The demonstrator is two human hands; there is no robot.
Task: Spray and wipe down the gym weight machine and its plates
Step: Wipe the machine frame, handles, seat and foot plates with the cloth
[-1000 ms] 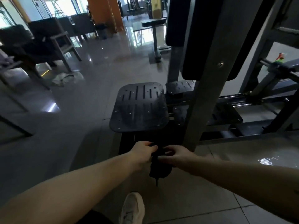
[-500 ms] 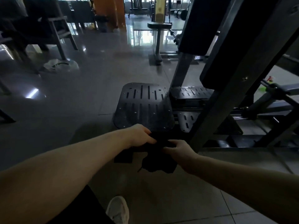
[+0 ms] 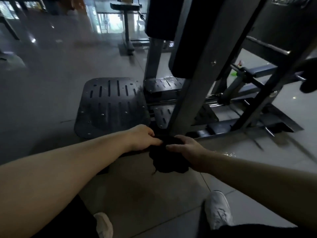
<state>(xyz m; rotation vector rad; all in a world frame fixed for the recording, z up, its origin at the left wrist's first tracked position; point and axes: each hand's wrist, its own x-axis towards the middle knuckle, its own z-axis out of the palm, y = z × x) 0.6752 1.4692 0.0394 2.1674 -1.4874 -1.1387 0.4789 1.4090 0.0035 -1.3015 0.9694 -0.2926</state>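
Hands hardly shifted from 0.5 s ago: left hand (image 3: 142, 138) and right hand (image 3: 187, 150) still grip crumpled black cloth (image 3: 169, 162), fingers of both curled into it, at foot of grey steel upright post (image 3: 193, 83), beside slotted black metal footplate (image 3: 111, 105). 2nd white sneaker (image 3: 217, 208) now in view.

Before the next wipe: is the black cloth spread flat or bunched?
Bunched: the black cloth hangs as a crumpled wad gripped by the left hand and right hand.
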